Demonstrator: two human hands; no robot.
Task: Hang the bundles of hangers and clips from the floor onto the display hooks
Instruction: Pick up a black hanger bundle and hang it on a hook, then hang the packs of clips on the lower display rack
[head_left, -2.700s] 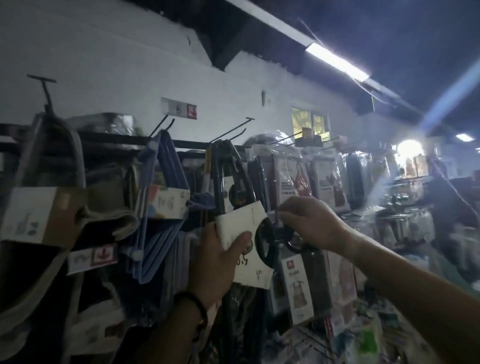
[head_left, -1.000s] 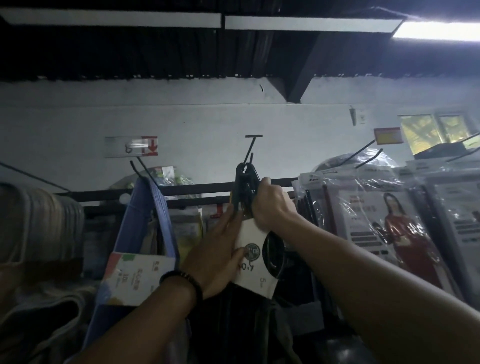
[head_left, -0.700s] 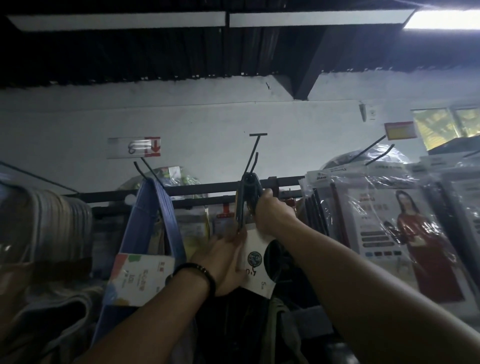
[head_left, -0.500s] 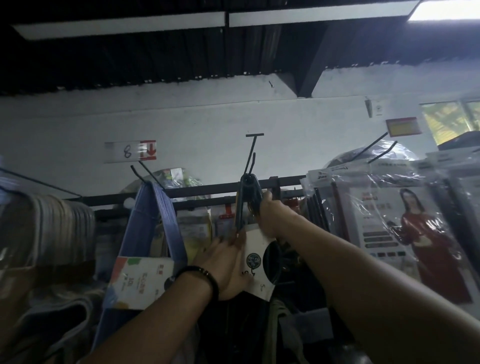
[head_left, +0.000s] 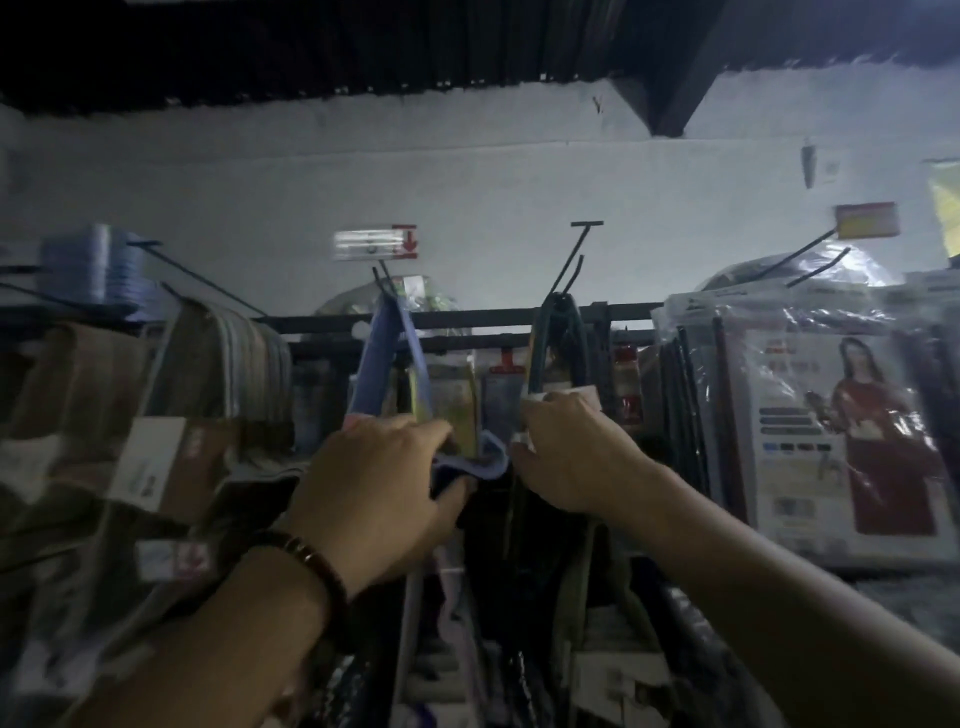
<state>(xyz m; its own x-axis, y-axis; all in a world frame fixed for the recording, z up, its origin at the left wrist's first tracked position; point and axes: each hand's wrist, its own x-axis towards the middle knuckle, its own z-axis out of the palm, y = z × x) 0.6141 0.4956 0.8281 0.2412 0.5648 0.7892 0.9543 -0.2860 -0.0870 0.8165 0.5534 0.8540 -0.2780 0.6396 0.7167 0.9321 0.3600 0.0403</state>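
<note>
Both arms reach up and away from the body toward the far rack, backs of the hands facing the camera. The left hand (head_left: 379, 483), with a beaded bracelet (head_left: 311, 566) on its wrist, has its fingers curled over the lower corner of the blue hanger bundle (head_left: 384, 353) and its thumb beneath, clasping it. Just to its right, the right hand (head_left: 571, 452) closes its fingers on the white card label (head_left: 558, 396) of the black hanger bundle (head_left: 558, 338), knuckles bent. That bundle hangs on the display hook (head_left: 574, 260), which juts up from the dark rail (head_left: 467, 317). The blue bundle hangs from the neighbouring hook to the left. Packaged garments (head_left: 841, 431) fill the rack on the right, and a sign with a red arrow (head_left: 376, 242) sits on the far wall.
</note>
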